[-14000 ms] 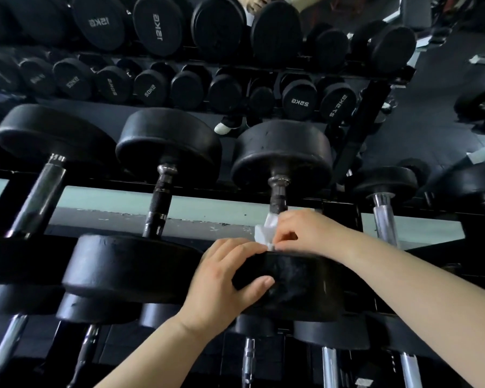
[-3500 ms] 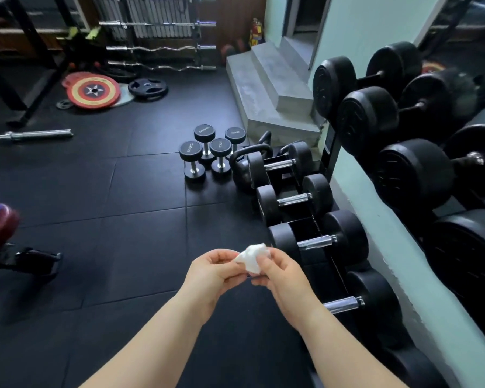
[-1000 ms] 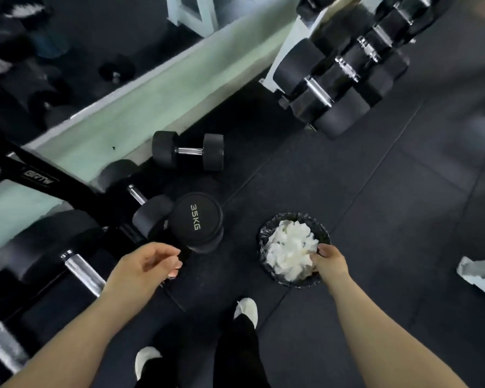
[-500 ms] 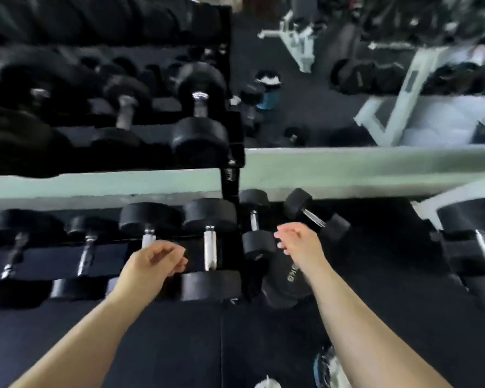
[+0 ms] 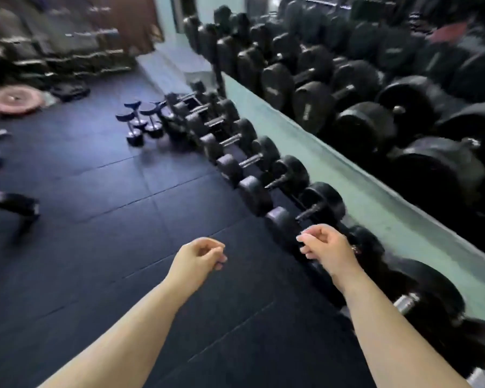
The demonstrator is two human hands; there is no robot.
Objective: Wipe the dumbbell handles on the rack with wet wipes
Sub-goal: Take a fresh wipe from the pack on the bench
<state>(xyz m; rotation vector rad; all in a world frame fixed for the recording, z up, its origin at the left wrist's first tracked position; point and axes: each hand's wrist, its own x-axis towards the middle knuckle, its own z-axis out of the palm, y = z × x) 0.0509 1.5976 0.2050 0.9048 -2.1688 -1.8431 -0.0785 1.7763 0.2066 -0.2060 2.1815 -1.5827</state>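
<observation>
Left hand and right hand empty, fingers loosely curled; nearest dumbbell handle lies crosswise just beyond the right.

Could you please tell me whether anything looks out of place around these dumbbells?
A few small dumbbells stand on end on the floor, off the far end of the low row instead of lying in it. Also, neither the left hand nor the right hand holds a wipe. Motion blur hides finer detail.
</observation>
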